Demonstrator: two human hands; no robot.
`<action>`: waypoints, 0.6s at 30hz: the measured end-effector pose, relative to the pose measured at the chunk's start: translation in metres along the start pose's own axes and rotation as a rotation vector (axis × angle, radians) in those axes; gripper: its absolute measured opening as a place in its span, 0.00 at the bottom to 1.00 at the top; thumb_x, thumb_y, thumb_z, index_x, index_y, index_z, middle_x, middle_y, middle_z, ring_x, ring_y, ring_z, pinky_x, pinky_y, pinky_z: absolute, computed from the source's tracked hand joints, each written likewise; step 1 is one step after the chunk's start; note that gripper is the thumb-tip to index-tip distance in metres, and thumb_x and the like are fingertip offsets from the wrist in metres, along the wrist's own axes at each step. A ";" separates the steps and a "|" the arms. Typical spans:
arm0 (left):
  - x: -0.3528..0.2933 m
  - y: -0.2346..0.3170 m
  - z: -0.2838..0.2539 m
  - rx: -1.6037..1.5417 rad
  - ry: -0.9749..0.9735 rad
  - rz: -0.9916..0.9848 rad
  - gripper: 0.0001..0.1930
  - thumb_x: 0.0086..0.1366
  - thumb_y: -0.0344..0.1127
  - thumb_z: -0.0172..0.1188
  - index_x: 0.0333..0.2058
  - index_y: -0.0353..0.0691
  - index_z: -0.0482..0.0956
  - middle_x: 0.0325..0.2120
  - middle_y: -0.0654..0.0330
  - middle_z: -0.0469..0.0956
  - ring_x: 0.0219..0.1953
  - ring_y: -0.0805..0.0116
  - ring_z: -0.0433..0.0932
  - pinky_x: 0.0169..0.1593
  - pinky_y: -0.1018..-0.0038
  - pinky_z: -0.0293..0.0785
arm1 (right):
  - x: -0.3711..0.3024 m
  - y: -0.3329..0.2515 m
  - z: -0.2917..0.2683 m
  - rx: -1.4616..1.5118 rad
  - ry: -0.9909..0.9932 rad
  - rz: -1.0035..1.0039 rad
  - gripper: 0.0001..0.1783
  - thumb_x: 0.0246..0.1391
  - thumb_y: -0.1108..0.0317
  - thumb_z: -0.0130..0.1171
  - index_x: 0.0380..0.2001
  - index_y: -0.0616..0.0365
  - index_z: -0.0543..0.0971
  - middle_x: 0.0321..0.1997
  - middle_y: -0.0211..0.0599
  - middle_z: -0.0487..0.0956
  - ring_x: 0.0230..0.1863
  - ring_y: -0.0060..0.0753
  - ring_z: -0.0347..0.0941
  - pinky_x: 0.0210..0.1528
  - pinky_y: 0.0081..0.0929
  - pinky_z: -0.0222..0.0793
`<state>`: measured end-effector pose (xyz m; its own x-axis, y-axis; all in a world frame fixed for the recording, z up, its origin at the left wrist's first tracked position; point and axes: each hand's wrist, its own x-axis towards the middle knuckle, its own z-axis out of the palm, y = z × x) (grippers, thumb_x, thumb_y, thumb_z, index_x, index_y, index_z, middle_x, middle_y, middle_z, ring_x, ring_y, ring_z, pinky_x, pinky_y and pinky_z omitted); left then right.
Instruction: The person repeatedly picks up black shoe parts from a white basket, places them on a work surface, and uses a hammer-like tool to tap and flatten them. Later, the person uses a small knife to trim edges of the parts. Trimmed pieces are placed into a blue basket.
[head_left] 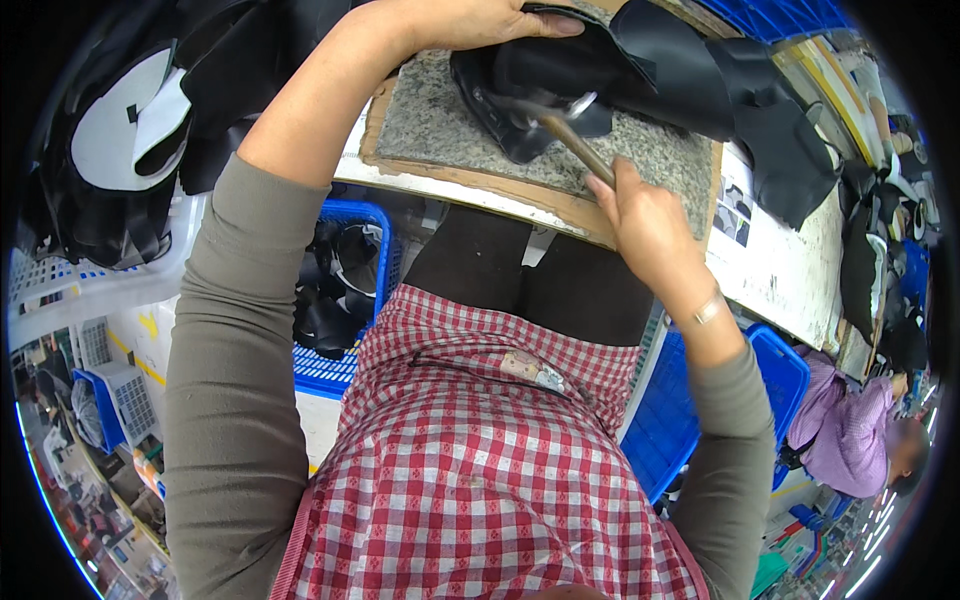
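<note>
My right hand [650, 225] is closed around the wooden handle of a hammer [580, 150]. The hammer's metal head is smeared by motion and sits over a black leather piece [535, 75]. This piece lies folded on a speckled stone slab [420, 110]. At the top edge my left hand [470, 20] holds the far edge of the same piece, its thumb lying on the leather. The other fingers of that hand are mostly hidden or cut off by the picture's edge. Further black leather pieces [690, 85] stretch away to the right of the slab.
Black and white cut pieces [120, 120] are heaped in a white basket [180, 245] at left. A blue basket [385, 225] with black parts stands below the table. More blue bins [780, 370] are at right, near a person in a purple top [850, 425]. A printed sheet [735, 200] lies beside the slab.
</note>
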<state>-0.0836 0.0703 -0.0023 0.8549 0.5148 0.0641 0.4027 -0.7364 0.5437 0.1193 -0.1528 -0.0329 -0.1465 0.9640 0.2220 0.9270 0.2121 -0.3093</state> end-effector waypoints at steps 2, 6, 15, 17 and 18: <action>0.004 -0.002 0.001 -0.031 -0.009 0.015 0.21 0.74 0.49 0.57 0.60 0.50 0.79 0.52 0.48 0.83 0.55 0.52 0.81 0.60 0.65 0.73 | 0.004 0.002 -0.001 -0.113 -0.123 0.039 0.24 0.71 0.51 0.53 0.42 0.66 0.75 0.18 0.53 0.78 0.23 0.60 0.79 0.25 0.49 0.74; -0.001 0.006 0.002 -0.104 -0.014 0.009 0.20 0.74 0.47 0.57 0.60 0.48 0.80 0.54 0.49 0.82 0.56 0.54 0.80 0.61 0.67 0.72 | 0.004 0.008 -0.002 0.133 0.030 0.236 0.22 0.71 0.53 0.54 0.37 0.65 0.74 0.19 0.55 0.78 0.24 0.61 0.79 0.28 0.51 0.75; -0.006 0.001 0.002 -0.180 0.033 0.049 0.17 0.72 0.35 0.59 0.58 0.44 0.80 0.51 0.48 0.83 0.55 0.58 0.80 0.61 0.67 0.72 | -0.011 0.029 0.013 0.083 0.091 0.091 0.20 0.71 0.55 0.54 0.37 0.64 0.73 0.20 0.57 0.79 0.25 0.65 0.78 0.27 0.52 0.74; -0.017 0.005 0.022 0.046 0.305 0.185 0.17 0.69 0.31 0.60 0.56 0.42 0.81 0.46 0.47 0.84 0.51 0.59 0.81 0.61 0.65 0.72 | -0.017 0.036 0.020 0.010 0.019 0.081 0.20 0.71 0.54 0.54 0.38 0.64 0.73 0.20 0.57 0.79 0.25 0.66 0.78 0.27 0.53 0.73; -0.023 0.010 0.033 0.058 0.550 0.198 0.18 0.64 0.27 0.60 0.53 0.39 0.83 0.38 0.48 0.84 0.41 0.58 0.83 0.53 0.65 0.77 | -0.024 0.039 0.021 -0.026 0.060 0.112 0.21 0.71 0.53 0.53 0.38 0.65 0.73 0.20 0.56 0.79 0.25 0.67 0.78 0.27 0.55 0.73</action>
<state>-0.0888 0.0368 -0.0262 0.6268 0.5059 0.5926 0.2834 -0.8565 0.4313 0.1518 -0.1644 -0.0698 -0.0214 0.9700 0.2422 0.9451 0.0986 -0.3114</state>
